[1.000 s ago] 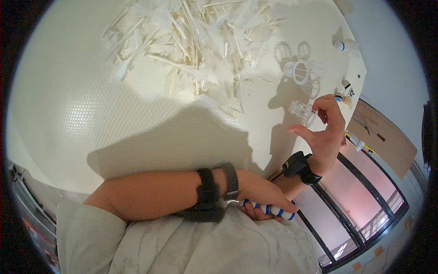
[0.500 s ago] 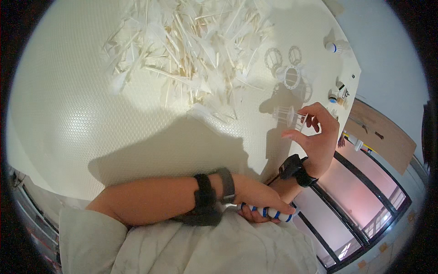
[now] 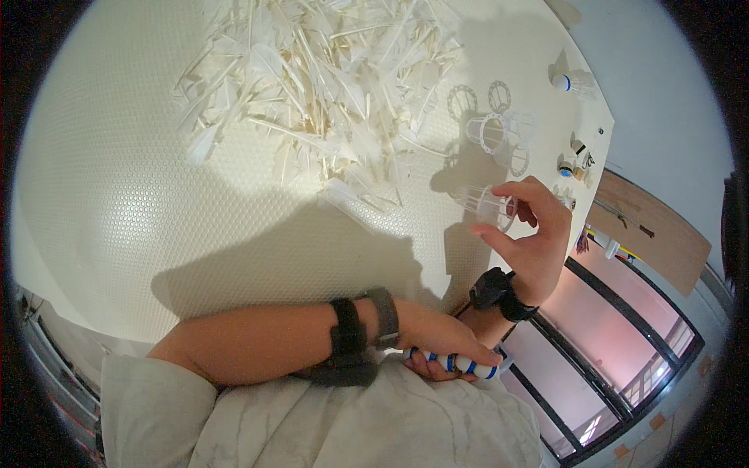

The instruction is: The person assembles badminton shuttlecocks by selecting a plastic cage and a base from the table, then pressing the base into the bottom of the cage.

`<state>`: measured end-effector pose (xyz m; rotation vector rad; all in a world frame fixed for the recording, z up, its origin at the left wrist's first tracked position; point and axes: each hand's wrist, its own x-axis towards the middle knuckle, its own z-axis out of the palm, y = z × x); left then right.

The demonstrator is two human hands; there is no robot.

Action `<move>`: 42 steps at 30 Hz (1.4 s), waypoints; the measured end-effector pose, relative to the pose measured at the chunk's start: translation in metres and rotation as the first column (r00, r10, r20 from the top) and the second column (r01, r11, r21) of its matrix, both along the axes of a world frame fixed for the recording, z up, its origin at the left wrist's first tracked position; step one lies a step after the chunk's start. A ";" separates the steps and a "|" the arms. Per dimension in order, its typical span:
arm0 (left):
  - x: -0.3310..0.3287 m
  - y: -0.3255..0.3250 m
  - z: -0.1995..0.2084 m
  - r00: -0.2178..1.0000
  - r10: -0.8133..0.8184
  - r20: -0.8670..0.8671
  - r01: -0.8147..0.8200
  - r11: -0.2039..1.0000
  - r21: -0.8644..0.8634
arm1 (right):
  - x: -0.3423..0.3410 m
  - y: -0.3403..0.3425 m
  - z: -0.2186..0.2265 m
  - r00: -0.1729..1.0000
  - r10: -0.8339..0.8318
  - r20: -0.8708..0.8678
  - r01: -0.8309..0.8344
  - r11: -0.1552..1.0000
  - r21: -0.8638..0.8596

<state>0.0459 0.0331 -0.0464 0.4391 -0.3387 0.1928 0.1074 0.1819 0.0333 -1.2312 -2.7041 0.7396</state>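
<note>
Hands at a white table [image 3: 101, 168], seen from above. The right hand [image 3: 541, 238] stands over the right side; its thumb and forefinger are bent in a wide C and grip a clear cage [image 3: 486, 204] across its rim. The left hand [image 3: 446, 331], near and right of centre against the shirt, is closed around a row of corks [image 3: 466, 364], white with blue bands. A second cage [image 3: 499, 130] lies just beyond the first, among ring-shaped shadows. Loose feathers [image 3: 335, 86] are heaped at far centre.

State of the work, as judged from the layout: partly done. The shuttlecock [image 3: 572, 83] at far right has cork and skirt joined; the gripped cage bears no visible cork and is well apart from the left hand's row; the feathers remain unattached. Small parts [image 3: 566, 168] lie near the right edge.

Compared with one second earlier, the right fingertips and their cage have shifted slightly left relative to the second cage. The left hand's hold is unchanged. The far objects sit a little farther left in view, together, consistent with a head movement.
</note>
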 end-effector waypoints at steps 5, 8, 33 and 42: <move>-0.010 0.008 0.006 0.999 -0.038 -0.016 0.038 0.999 -0.007 | -0.005 -0.003 -0.004 0.999 0.028 -0.020 -0.028 0.999 -0.024; -0.005 0.006 0.002 1.000 -0.008 0.026 0.008 1.000 -0.004 | -0.007 -0.005 -0.004 1.000 0.031 0.001 -0.031 0.999 -0.044; -0.003 0.002 -0.002 0.999 -0.037 0.026 0.037 0.999 -0.022 | -0.005 -0.002 -0.016 0.984 -0.131 -0.122 0.163 0.935 0.314; -0.006 0.004 -0.001 0.998 -0.062 0.010 0.062 0.998 -0.010 | 0.021 0.003 -0.002 0.981 -0.168 -0.097 0.173 0.984 0.045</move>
